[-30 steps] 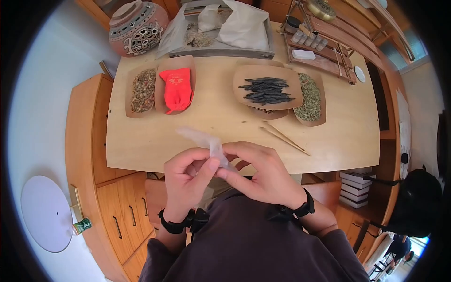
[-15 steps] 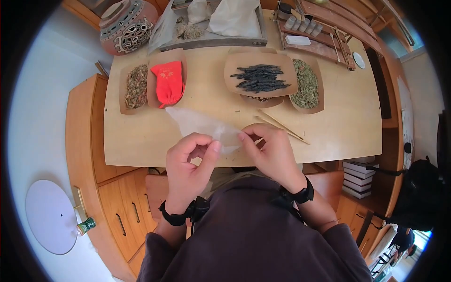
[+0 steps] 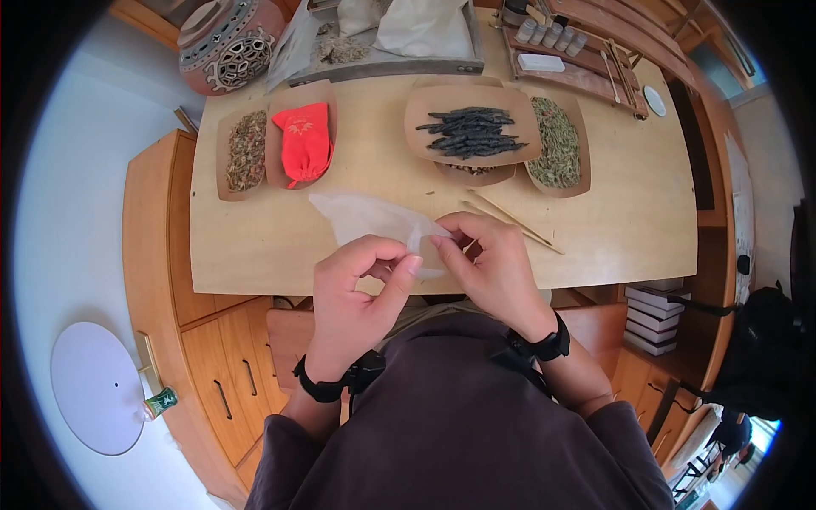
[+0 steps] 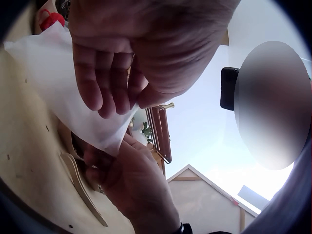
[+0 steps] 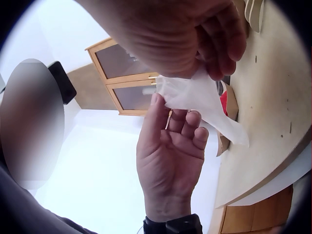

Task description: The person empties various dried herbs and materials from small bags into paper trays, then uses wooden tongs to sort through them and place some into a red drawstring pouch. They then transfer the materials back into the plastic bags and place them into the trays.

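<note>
A thin white translucent bag (image 3: 361, 219) is held up over the front edge of the table, its loose pointed end hanging toward the far left. My left hand (image 3: 359, 285) pinches its near edge between thumb and forefinger. With thumb and forefinger, my right hand (image 3: 495, 263) pinches the right corner close by. In the left wrist view the bag (image 4: 63, 73) spreads below the left fingers. The right wrist view shows the bag (image 5: 195, 95) drawn between both hands. Beyond it lies a red drawstring pouch (image 3: 304, 144) in a paper tray (image 3: 276, 172).
Another paper tray holds mixed dried herbs (image 3: 246, 153). Dark dried sticks (image 3: 472, 132) lie in a stacked tray, beside green dried herbs (image 3: 557, 144). Wooden tweezers (image 3: 518, 225) rest near the right hand. A grey tray (image 3: 391, 70), a pierced pot (image 3: 229, 51) and a wooden rack (image 3: 578, 64) stand behind.
The bag, earlier bunched between both hands, is spread out toward the far left. The hands moved apart, then the left hand came back nearer the right one, gripping the bag's edge.
</note>
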{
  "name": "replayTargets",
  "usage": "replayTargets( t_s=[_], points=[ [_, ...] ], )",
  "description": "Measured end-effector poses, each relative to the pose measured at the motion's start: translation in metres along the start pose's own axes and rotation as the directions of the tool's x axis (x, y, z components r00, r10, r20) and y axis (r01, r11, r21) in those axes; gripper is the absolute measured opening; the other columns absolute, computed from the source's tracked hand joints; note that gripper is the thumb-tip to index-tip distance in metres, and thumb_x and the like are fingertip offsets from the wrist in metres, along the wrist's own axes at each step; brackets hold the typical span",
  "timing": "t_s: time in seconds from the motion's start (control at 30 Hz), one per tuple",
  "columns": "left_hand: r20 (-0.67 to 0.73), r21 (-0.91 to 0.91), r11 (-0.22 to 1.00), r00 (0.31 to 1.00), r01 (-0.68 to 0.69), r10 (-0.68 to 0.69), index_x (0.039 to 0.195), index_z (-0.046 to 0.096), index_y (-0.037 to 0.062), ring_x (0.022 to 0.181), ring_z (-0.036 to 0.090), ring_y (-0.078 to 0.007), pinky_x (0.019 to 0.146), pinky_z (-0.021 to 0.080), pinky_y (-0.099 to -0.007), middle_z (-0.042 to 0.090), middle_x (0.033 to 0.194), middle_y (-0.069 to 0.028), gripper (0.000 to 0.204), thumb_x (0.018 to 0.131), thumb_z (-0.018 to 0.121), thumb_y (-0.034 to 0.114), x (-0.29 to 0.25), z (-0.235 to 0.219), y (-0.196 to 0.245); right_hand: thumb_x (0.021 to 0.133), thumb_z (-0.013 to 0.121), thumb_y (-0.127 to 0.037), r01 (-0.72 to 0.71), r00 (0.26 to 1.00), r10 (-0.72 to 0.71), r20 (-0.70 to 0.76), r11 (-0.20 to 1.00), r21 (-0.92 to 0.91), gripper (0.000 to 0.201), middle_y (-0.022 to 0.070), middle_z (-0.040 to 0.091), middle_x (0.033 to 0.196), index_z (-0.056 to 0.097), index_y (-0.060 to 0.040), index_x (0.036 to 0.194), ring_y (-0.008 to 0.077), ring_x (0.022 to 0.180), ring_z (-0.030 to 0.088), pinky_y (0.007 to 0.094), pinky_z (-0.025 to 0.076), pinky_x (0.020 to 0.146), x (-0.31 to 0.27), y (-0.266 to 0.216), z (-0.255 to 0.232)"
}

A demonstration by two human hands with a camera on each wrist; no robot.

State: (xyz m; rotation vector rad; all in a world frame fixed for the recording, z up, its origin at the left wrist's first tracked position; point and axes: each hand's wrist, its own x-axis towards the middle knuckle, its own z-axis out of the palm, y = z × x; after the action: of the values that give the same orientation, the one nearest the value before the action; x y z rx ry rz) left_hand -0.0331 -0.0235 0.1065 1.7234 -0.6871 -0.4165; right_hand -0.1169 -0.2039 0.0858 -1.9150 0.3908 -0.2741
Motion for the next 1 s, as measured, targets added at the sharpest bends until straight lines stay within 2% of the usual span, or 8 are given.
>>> replayTargets(
  t_s=[0.1, 0.2, 0.3, 0.4, 0.5, 0.6, 0.7, 1.0],
  points=[
    [-0.037, 0.012, 0.995, 0.994, -0.098, 0.098, 0.101, 0.072, 0.0013, 0.088, 0.069, -0.0185, 0.074, 0.056, -0.0293, 0.073, 0.103, -0.0092, 0.019, 0.086, 0.083, 0.006, 0.005, 0.0, 0.002, 0.095, 0.073, -0.011, -0.07, 0.998, 0.07, 0.005, 0.996, 0.06, 0.012, 0.0105, 0.07, 0.072, 0.074, 0.001, 0.099, 0.0175, 0.059, 0.065, 0.0305, 0.051, 0.057, 0.0, 0.005, -0.001],
    [0.102, 0.367, 0.887, 0.96, -0.279, 0.26, 0.121, 0.07, 0.0027, 0.125, 0.063, -0.0287, 0.099, 0.053, -0.0391, 0.064, 0.13, -0.0131, 0.05, 0.075, 0.09, 0.011, 0.01, -0.014, 0.004, 0.096, 0.072, -0.01, -0.131, 0.991, 0.129, 0.022, 0.986, 0.101, 0.011, 0.0104, 0.07, 0.071, 0.073, 0.0013, 0.098, 0.0147, 0.058, 0.063, 0.0299, 0.05, 0.057, 0.001, 0.01, -0.003],
    [0.151, 0.544, 0.785, 0.955, -0.296, 0.256, 0.142, 0.061, 0.0061, 0.143, 0.047, -0.0381, 0.115, 0.042, -0.0492, 0.055, 0.146, -0.0135, 0.086, 0.065, 0.096, 0.021, 0.015, -0.01, 0.01, 0.096, 0.071, -0.009, -0.14, 0.989, 0.134, 0.059, 0.985, 0.105, 0.011, 0.0103, 0.07, 0.071, 0.073, 0.0017, 0.098, 0.0133, 0.059, 0.062, 0.0295, 0.05, 0.057, 0.001, 0.006, -0.007],
    [0.218, 0.602, 0.737, 0.951, -0.308, 0.219, 0.153, 0.05, 0.0077, 0.151, 0.035, -0.0417, 0.12, 0.037, -0.0533, 0.048, 0.155, -0.0132, 0.106, 0.06, 0.098, 0.028, 0.021, -0.005, 0.004, 0.096, 0.07, -0.008, -0.121, 0.988, 0.106, 0.111, 0.983, 0.137, 0.011, 0.0109, 0.071, 0.073, 0.073, 0.0023, 0.099, 0.0135, 0.059, 0.063, 0.0291, 0.05, 0.057, -0.002, -0.003, -0.008],
    [0.259, 0.586, 0.727, 0.933, -0.358, 0.25, 0.155, 0.045, 0.0069, 0.145, 0.041, -0.0427, 0.118, 0.038, -0.0534, 0.049, 0.151, -0.0158, 0.11, 0.06, 0.097, 0.025, 0.025, -0.001, -0.002, 0.096, 0.07, -0.008, -0.097, 0.983, 0.069, 0.17, 0.982, 0.16, 0.012, 0.012, 0.072, 0.074, 0.073, 0.0028, 0.1, 0.0143, 0.06, 0.065, 0.0292, 0.051, 0.058, -0.005, -0.011, -0.011],
    [0.212, 0.466, 0.827, 0.947, -0.313, 0.239, 0.156, 0.045, 0.0101, 0.134, 0.05, -0.0412, 0.119, 0.034, -0.0594, 0.054, 0.144, -0.0152, 0.108, 0.062, 0.095, 0.021, 0.026, 0.0, -0.004, 0.096, 0.069, -0.008, -0.059, 0.986, 0.04, 0.164, 0.991, 0.118, 0.013, 0.0128, 0.073, 0.076, 0.073, 0.0028, 0.102, 0.0152, 0.06, 0.066, 0.0298, 0.052, 0.058, -0.006, -0.015, -0.016],
    [0.215, 0.441, 0.837, 0.944, -0.323, 0.251, 0.157, 0.041, 0.0057, 0.131, 0.05, -0.0403, 0.111, 0.043, -0.0499, 0.051, 0.139, -0.02, 0.109, 0.062, 0.093, 0.015, 0.027, -0.001, -0.005, 0.096, 0.069, -0.009, -0.035, 0.994, 0.021, 0.107, 0.991, 0.132, 0.015, 0.0127, 0.072, 0.075, 0.073, 0.0026, 0.106, 0.0154, 0.059, 0.066, 0.03, 0.052, 0.058, -0.007, -0.015, -0.018],
    [0.119, 0.231, 0.933, 0.96, -0.276, 0.255, 0.157, 0.041, 0.0053, 0.123, 0.058, -0.0261, 0.106, 0.049, -0.0403, 0.054, 0.137, -0.0145, 0.104, 0.068, 0.094, 0.014, 0.027, -0.006, -0.01, 0.097, 0.074, -0.012, -0.021, 1.0, 0.02, 0.01, 0.98, 0.199, 0.023, 0.0082, 0.07, 0.077, 0.072, -0.0004, 0.116, 0.0141, 0.062, 0.064, 0.0282, 0.051, 0.06, -0.008, -0.018, -0.03]
  ],
)
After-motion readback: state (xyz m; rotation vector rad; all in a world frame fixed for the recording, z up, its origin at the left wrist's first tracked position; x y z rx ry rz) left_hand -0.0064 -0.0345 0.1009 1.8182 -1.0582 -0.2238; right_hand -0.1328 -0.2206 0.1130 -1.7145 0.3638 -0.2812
